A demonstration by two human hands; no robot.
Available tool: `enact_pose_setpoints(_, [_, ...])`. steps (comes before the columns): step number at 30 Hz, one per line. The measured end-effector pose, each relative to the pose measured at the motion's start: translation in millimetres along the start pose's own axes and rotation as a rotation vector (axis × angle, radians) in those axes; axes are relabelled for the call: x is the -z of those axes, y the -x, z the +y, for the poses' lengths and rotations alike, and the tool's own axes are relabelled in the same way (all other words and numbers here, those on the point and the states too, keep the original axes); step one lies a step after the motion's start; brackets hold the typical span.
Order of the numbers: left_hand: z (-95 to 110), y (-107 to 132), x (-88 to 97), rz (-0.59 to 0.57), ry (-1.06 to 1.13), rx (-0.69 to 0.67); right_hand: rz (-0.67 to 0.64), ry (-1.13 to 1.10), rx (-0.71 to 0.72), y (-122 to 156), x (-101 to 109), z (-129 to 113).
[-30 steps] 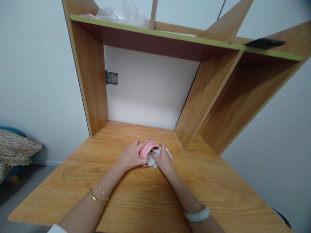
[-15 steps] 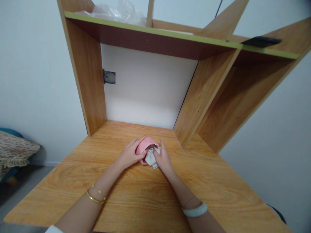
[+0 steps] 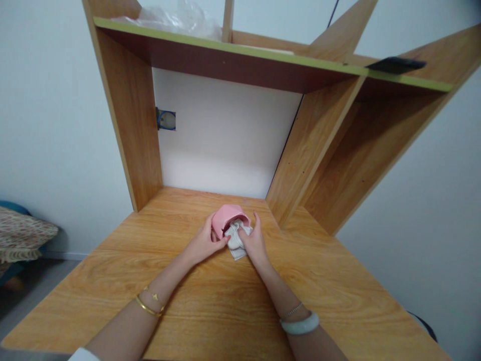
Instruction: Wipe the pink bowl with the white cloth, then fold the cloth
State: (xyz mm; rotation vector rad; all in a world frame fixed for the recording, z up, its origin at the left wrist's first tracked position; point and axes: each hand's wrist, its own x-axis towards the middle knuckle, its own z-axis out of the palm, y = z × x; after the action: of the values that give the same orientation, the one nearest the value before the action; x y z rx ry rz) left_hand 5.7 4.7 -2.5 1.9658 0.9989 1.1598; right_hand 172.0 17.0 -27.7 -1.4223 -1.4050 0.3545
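A pink faceted container (image 3: 227,215), shaped like a small pot, is tilted so its mouth faces me and to the right. My left hand (image 3: 206,241) grips it by its left side, thumb at the rim. A pale grey-white cloth (image 3: 236,244) is bunched in the mouth, with a loose end hanging out below. My right hand (image 3: 255,242) holds this cloth, thumb pressed into it, other fingers partly hidden behind. Both hands are above the wooden desk top (image 3: 210,311).
Wooden side panels (image 3: 130,115) and a divider (image 3: 315,145) rise from the desk's back. On the upper shelf (image 3: 225,65) lie a clear plastic bag (image 3: 176,22) and a dark flat object (image 3: 396,65). A wall socket box (image 3: 166,120) is exposed at left. Patterned fabric (image 3: 24,233) hangs far left.
The pink container has turned in my left hand, so more of its opening and outer facets show. The cloth end hangs lower left of my right hand. The view has shifted slightly.
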Motion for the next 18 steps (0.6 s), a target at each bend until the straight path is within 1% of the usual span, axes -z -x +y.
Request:
enact_pose_setpoints(3, [3, -2, 4.0, 0.025, -0.064, -0.007, -0.008, -0.032, -0.082, -1, 3, -5])
enact_pose_setpoints(6, [6, -2, 6.6, 0.047, -0.16, -0.008, 0.03, 0.078, -0.094, 1, 8, -14])
enact_pose_setpoints(9, [9, 0, 7.4, 0.048, -0.224, 0.018, 0.046, 0.232, -0.07, 4, 15, -25])
enact_pose_setpoints(13, [14, 1, 9.1, 0.045, -0.271, 0.039, 0.061, 0.398, 0.008, 7, 22, -35])
enact_pose_setpoints(15, [16, 1, 10.2, 0.042, -0.304, 0.046, 0.071, 0.448, 0.045, 7, 23, -36])
enact_pose_setpoints(18, [18, 1, 11.2, 0.041, -0.361, 0.058, 0.072, 0.46, 0.093, 8, 23, -34])
